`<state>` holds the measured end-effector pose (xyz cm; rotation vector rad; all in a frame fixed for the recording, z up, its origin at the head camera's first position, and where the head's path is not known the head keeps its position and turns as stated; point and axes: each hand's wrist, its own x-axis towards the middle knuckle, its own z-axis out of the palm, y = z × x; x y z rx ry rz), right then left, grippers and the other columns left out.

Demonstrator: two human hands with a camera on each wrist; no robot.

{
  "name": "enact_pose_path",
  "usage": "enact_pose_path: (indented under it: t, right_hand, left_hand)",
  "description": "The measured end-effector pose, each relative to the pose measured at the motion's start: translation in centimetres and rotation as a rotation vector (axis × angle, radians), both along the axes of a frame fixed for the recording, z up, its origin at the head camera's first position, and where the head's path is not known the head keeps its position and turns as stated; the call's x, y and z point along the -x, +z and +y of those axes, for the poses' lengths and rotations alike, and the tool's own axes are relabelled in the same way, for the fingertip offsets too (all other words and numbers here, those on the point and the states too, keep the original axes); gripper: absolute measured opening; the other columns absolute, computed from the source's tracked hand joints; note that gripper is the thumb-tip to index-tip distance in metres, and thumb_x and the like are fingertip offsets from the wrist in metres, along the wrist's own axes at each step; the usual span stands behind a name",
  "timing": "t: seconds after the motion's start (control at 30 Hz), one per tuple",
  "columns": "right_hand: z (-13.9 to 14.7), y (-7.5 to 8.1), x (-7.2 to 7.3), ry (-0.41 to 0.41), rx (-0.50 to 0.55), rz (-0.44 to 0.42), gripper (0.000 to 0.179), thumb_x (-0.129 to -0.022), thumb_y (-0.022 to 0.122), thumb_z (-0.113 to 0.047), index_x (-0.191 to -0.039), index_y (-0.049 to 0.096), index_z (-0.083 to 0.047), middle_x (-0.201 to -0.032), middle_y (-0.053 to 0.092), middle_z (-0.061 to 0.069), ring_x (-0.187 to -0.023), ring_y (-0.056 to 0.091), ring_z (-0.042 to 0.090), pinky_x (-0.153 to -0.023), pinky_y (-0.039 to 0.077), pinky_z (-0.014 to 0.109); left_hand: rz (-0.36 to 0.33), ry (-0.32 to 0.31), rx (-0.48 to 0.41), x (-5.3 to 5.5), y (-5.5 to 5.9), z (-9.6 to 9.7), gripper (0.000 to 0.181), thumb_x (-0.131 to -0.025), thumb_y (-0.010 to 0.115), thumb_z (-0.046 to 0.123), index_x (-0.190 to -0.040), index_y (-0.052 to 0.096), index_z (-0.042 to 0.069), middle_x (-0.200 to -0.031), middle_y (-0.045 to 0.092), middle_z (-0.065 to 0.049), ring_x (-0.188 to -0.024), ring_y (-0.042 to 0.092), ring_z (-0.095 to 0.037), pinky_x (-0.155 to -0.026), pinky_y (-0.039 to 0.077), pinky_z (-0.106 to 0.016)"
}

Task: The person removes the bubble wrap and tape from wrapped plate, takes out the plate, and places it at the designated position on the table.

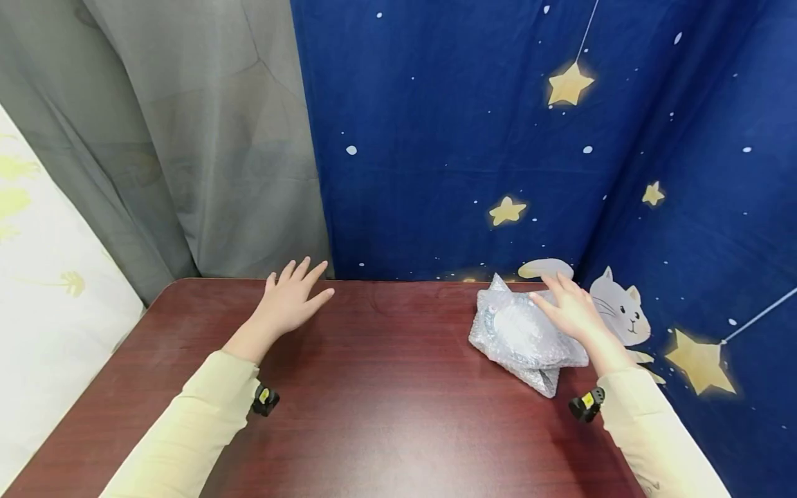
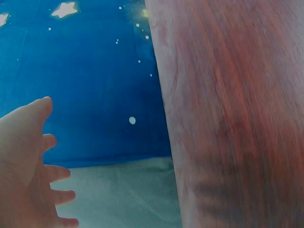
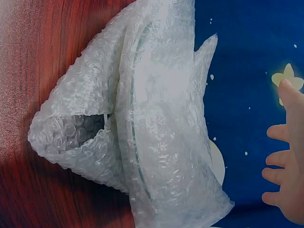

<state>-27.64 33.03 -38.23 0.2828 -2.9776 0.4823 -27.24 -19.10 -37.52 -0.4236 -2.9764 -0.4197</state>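
Stretches both arms forward in cream sleeves (image 1: pixel 180 429), with the 2 hands well apart and raised over the dark red-brown table (image 1: pixel 373 401). Wears 2 small black devices (image 1: pixel 587 404) with yellow marks, 1 at each wrist. Holds the left hand (image 1: pixel 288 301) near the table's far edge, with 4 fingers and the thumb fanned out, the thumb angled toward the right hand (image 1: pixel 571 306). Holds the latter likewise spread, with its thumb angled toward the left. Grips nothing with either.

Has 1 parcel (image 1: pixel 519 332) in clear bubble wrap on the table, just beside the right hand, to its left and partly beneath it in the head view; well apart from the left hand. Shows a gap between right fingertips and wrap in the right wrist view. Looks bulky and crumpled, with white glare across the top. Reveals 1 thin, greenish curved edge beneath the wrap, next to a folded end with a gaping, roughly triangular mouth. Juts into a pointed corner on the side away from the body. Cannot tell the contents.

Includes a blue curtain (image 1: pixel 436 138) beyond the right hand and a grey curtain (image 1: pixel 218 173) beyond the left.
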Motion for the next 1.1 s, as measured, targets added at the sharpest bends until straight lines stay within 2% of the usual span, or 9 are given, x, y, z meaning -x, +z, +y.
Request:
enact_pose_path:
  t: [0.27, 0.5, 0.8, 1.1]
  right_hand:
    - [0.6, -0.2, -0.7, -0.054, 0.055, 0.012, 0.071, -0.101, 0.038, -0.048, -0.142, 0.033, 0.009, -0.144, 0.022, 0.040, -0.131, 0.021, 0.056, -0.102, 0.016, 0.067]
    - [1.6, -1.0, -0.9, -0.091, 0.102, 0.036, 0.069, -0.101, 0.037, -0.048, -0.141, 0.036, 0.008, -0.142, 0.025, 0.040, -0.128, 0.026, 0.057, -0.101, 0.021, 0.067]
    - [2.2, -1.9, -1.7, -0.159, 0.174, -0.001, 0.070, -0.101, 0.037, -0.047, -0.141, 0.034, 0.011, -0.142, 0.026, 0.040, -0.129, 0.024, 0.055, -0.102, 0.021, 0.066]
    - [3.1, -2.9, -2.3, -0.210, 0.241, -0.012, 0.075, -0.100, 0.039, -0.049, -0.141, 0.031, 0.013, -0.142, 0.027, 0.039, -0.130, 0.024, 0.054, -0.102, 0.021, 0.065]
  left_hand:
    - [0.026, -0.034, -0.045, 0.3, -0.3, 1.8, 0.065, -0.098, 0.043, 0.050, -0.151, 0.030, 0.014, -0.153, 0.024, -0.022, -0.138, 0.020, -0.043, -0.103, 0.016, -0.066]
    - [0.028, -0.074, -0.102, 0.1, -0.8, 3.3, 0.065, -0.098, 0.043, 0.051, -0.150, 0.033, 0.013, -0.148, 0.033, -0.021, -0.135, 0.029, -0.040, -0.101, 0.024, -0.064]
    - [0.035, -0.096, -0.157, -0.1, -1.4, 5.0, 0.066, -0.098, 0.044, 0.052, -0.149, 0.035, 0.011, -0.144, 0.042, -0.015, -0.129, 0.040, -0.038, -0.100, 0.029, -0.063]
    - [0.003, -0.107, -0.227, 0.0, -2.0, 7.1, 0.066, -0.098, 0.046, 0.049, -0.149, 0.034, 0.010, -0.145, 0.041, -0.015, -0.129, 0.041, -0.036, -0.101, 0.034, -0.056]
